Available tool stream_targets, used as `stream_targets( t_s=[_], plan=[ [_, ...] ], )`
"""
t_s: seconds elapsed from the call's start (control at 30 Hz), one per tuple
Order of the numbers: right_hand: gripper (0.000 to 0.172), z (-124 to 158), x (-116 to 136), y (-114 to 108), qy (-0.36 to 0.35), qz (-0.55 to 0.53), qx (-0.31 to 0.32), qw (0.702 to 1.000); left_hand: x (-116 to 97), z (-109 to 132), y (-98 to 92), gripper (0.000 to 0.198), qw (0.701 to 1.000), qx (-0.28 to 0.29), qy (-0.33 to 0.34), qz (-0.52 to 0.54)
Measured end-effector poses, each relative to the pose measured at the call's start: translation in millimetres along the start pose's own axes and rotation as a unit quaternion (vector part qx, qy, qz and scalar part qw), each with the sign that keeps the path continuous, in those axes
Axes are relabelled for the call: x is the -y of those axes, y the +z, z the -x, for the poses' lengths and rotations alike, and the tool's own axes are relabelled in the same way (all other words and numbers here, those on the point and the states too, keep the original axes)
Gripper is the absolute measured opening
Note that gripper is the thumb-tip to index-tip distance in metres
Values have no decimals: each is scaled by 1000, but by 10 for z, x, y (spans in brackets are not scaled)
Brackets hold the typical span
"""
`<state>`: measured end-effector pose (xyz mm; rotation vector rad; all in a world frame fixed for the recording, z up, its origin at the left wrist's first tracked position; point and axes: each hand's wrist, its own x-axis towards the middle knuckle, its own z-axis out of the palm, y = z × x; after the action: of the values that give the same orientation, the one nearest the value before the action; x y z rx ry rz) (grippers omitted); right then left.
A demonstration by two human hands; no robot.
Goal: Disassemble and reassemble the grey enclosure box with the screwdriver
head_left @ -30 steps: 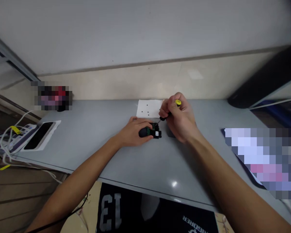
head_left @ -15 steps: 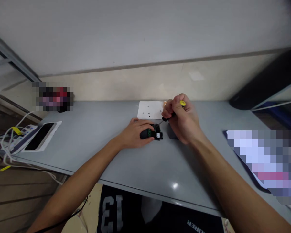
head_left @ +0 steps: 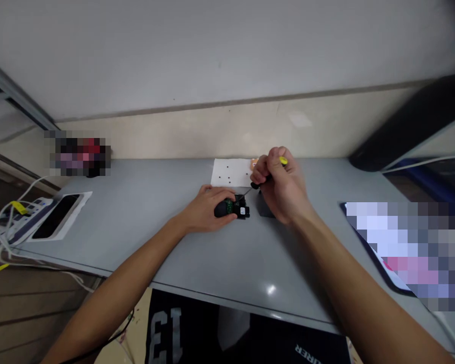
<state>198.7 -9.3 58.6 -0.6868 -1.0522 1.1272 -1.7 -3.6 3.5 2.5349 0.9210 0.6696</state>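
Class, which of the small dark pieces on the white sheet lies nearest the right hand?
The lone piece farthest right on the white sheet, just left of the right hand. The other four pieces lie farther left.

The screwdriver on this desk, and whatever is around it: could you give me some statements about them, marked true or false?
1. The left hand holds a small black device. True.
2. The right hand holds a screwdriver. True.
3. The screwdriver's yellow end touches the device. False: that end sticks up from the right hand; the metal shaft points at the device.
4. Small dark specks show on the white paper. True.
5. The device sits on the white paper. False: it is off the paper, nearer the person.
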Motion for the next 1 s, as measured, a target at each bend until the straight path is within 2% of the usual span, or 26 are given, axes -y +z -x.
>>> stream_targets(
  t_s=[0.23, 0.37, 0.73, 1.0],
  plan=[
    [44, 25, -56, 14, -2, -9, 2, 1000, -3, -7, -3, 34, 1000, -2, 7, -1],
    [44, 38, -44, 21, 2, 9, 2, 1000, 2, -7, -5, 31, 1000, -2, 9, -6],
    [46, 4, -33, 0, 10, -30, 2, 1000, -5, 0, 6, 32, 1000, -4, 8, -13],
    [40, 25, -38, 21, 16, -59, 12, 998, 15, -1, 33, 28, 1000, -11, 8, -27]
  ],
)
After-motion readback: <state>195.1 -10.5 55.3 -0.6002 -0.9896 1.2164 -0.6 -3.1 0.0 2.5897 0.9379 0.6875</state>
